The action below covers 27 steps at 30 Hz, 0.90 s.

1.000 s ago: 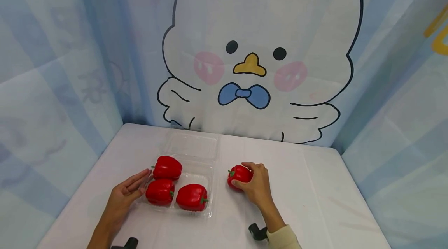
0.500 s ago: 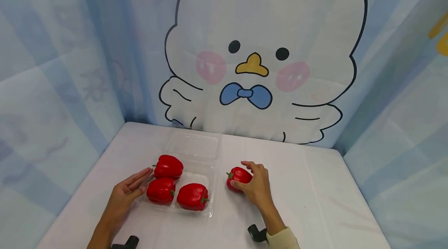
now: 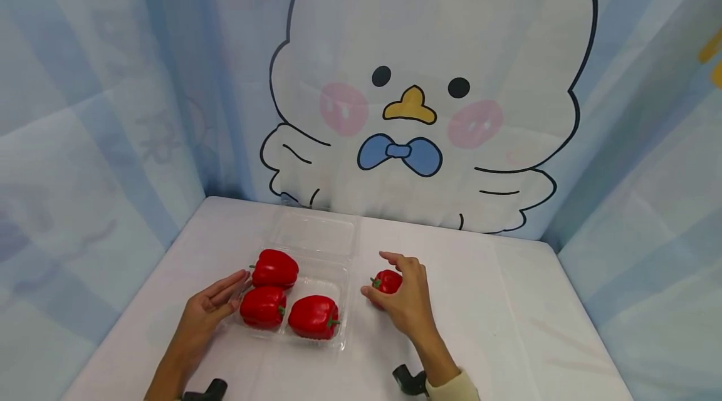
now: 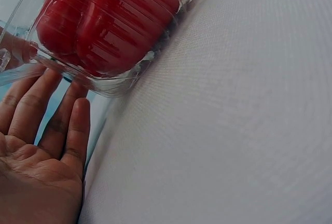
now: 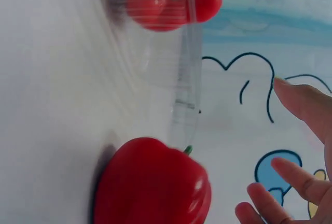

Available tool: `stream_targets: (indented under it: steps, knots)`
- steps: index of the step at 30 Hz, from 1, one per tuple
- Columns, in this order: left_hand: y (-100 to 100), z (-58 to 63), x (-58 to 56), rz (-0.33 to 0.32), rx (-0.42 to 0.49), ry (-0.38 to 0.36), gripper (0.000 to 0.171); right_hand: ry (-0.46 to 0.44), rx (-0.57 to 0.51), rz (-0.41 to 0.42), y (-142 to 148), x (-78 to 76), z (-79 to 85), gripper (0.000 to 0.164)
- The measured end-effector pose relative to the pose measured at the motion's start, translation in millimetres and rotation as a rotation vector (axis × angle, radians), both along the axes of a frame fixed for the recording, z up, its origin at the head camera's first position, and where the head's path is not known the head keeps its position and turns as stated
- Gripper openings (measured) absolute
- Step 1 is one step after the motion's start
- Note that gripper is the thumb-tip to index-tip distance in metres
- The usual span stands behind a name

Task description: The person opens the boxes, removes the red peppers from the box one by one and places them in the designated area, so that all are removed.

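In the head view, a clear plastic clamshell box (image 3: 345, 301) lies unfolded at left, with three red bell peppers in it: one at the back (image 3: 275, 268), one front left (image 3: 263, 307), one front right (image 3: 313, 317). My left hand (image 3: 205, 313) touches the box's left side; the left wrist view shows its fingers (image 4: 33, 105) nearly straight against the clear wall. Another red bell pepper (image 3: 386, 282) rests on the table right of the box. Over it hovers my right hand (image 3: 408, 294), thumb and fingers spread and apart from the pepper (image 5: 153, 185) in the right wrist view.
The box's lid (image 3: 313, 233) lies back towards the curtain (image 3: 406, 200) with its cartoon bird. White cloth covers the table (image 3: 496, 326). Dark wrist-camera mounts show below the left hand (image 3: 209, 390) and by the right wrist (image 3: 408, 381).
My right hand has let go of the loose bell pepper and risen off it, thumb and fingers spreading. The left hand stays at the box. The head view shifts slightly.
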State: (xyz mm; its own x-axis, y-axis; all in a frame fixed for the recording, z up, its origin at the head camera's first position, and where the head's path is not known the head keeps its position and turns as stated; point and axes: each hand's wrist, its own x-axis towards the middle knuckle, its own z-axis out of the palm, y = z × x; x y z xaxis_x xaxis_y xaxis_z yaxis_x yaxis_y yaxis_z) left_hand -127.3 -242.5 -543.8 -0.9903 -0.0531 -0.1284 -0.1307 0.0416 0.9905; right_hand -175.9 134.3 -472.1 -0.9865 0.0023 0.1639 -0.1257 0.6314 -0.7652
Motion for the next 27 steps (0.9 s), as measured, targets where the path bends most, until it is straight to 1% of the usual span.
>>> stream_targets:
  steps: [7,13,18,23,27]
  knots:
    - [1,-1.2,0.2,-0.008,-0.001,0.017,0.068,0.048,-0.066,0.078,-12,9.0,8.8,0.073]
    - [0,-0.9,0.8,-0.008,-0.001,0.017,0.068,0.064,-0.091,0.146,-24,17.4,8.6,0.076]
    - [1,-0.2,1.1,0.002,0.003,0.006,0.069,0.053,-0.099,0.192,-33,24.4,5.0,0.078]
    - [1,0.3,1.2,0.005,-0.007,0.002,0.069,0.018,-0.135,0.240,-44,30.1,1.8,0.079]
    - [1,0.2,0.6,0.004,-0.011,0.003,0.069,-0.009,-0.136,0.266,-52,33.7,-1.1,0.079]
